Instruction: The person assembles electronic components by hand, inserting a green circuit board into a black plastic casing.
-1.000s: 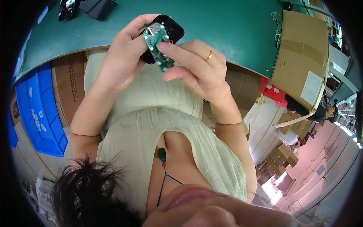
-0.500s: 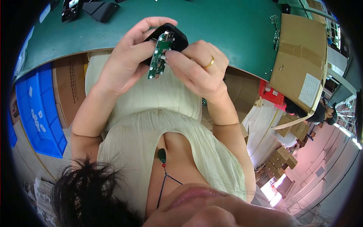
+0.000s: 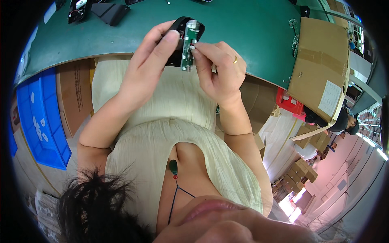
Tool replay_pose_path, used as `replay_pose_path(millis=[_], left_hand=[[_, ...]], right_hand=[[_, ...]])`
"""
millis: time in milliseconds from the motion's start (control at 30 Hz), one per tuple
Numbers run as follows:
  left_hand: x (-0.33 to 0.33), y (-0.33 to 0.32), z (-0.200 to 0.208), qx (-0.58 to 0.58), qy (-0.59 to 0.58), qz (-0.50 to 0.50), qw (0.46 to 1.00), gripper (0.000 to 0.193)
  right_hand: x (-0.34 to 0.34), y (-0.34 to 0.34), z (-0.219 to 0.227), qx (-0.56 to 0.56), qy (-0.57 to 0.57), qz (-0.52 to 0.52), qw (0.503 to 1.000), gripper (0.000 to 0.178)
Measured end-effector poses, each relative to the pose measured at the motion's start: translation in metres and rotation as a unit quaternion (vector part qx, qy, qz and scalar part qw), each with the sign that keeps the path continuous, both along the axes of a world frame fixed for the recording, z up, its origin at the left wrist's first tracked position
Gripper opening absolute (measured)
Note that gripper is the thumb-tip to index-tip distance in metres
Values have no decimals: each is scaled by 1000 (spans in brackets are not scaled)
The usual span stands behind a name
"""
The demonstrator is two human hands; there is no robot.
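Note:
Over the near edge of the green table, my left hand (image 3: 156, 54) grips a black plastic casing (image 3: 176, 55), thumb on its near face and fingers behind. A narrow green circuit board (image 3: 188, 46) stands on edge along the casing's right side, tilted out of it. My right hand (image 3: 221, 67) pinches at the board's right edge with thumb and forefinger, near a small white part. The fingertips partly hide what they grip there. A ring is on one right-hand finger.
Black casing parts (image 3: 109, 13) lie on the green table (image 3: 247, 24) at the far left. At right, a cardboard box (image 3: 320, 60) stands beside more green boards (image 3: 293, 34). Below the table are a blue crate (image 3: 42, 117), a brown carton (image 3: 75, 97) and a red crate (image 3: 288, 103).
The casing and board have turned more upright and shifted slightly right. My left thumb has moved up onto the casing's face. My right hand stays at the board's edge.

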State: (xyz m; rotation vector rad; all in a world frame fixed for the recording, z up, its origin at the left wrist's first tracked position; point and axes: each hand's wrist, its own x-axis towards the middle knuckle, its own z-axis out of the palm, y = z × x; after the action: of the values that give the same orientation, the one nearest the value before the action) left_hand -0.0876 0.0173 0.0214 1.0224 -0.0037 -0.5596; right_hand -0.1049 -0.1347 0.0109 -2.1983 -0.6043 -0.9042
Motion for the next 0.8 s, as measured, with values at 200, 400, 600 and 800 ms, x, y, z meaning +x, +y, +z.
replay_pose_path(millis=[200,400,600,800], left_hand=[[0,4,-3,-80,11,-46,996,41],[-3,0,2,4,0,9,1000,41],[-3,0,3,0,-15,12,1000,41],[-3,-2,1,14,-7,15,1000,41]], right_hand=[[0,-4,2,-42,-19,-5,999,28],[1,-8,6,-133,19,-18,991,26],[3,-7,7,-113,18,5,993,28],[3,-7,11,-115,40,20,992,25]])
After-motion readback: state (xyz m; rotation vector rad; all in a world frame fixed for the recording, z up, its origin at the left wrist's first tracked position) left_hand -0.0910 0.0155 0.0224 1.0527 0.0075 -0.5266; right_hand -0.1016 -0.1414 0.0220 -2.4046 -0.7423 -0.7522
